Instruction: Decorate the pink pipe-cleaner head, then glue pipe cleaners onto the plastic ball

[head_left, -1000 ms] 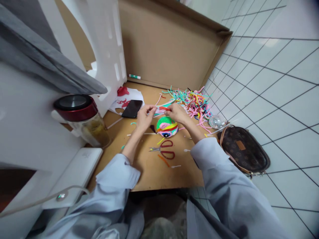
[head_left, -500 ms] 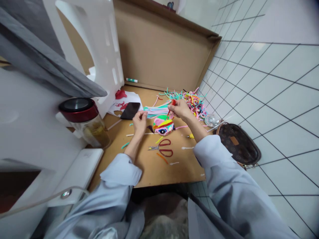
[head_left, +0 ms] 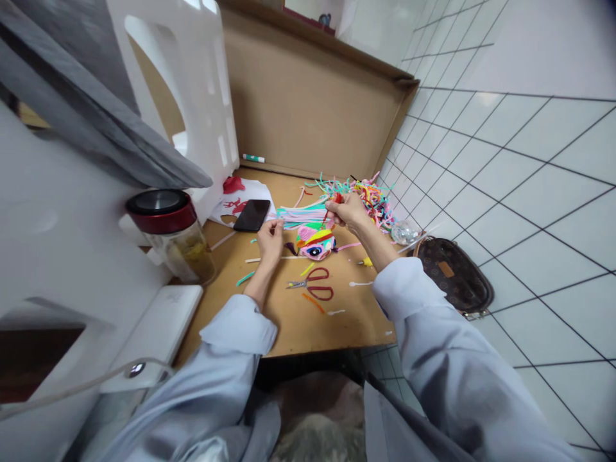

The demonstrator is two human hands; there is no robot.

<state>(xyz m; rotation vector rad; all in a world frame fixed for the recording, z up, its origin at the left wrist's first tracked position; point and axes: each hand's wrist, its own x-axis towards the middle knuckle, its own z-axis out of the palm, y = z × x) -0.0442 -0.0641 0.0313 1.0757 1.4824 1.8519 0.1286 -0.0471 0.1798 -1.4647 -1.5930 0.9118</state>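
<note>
My right hand is closed in a pinch on a red fuzzy piece. From it a thin red strand runs down towards a colourful pipe-cleaner figure with a big blue-and-black eye, lying on the table. To the left of that figure, my left hand is raised with thumb and fingers pinched together; whatever may be between them is too small to make out. Red-handled scissors lie just below the figure, blades pointing left. Behind it stretches a bundle of pale pipe cleaners.
A tangled heap of pipe cleaners fills the back right. At left stand a phone and a glass jar with a red lid. A brown bag sits by the tiled wall. A cardboard panel rises behind the table.
The view has shifted slightly. Both hands keep nearly the same pose, the right still pinching the red piece above the figure.
</note>
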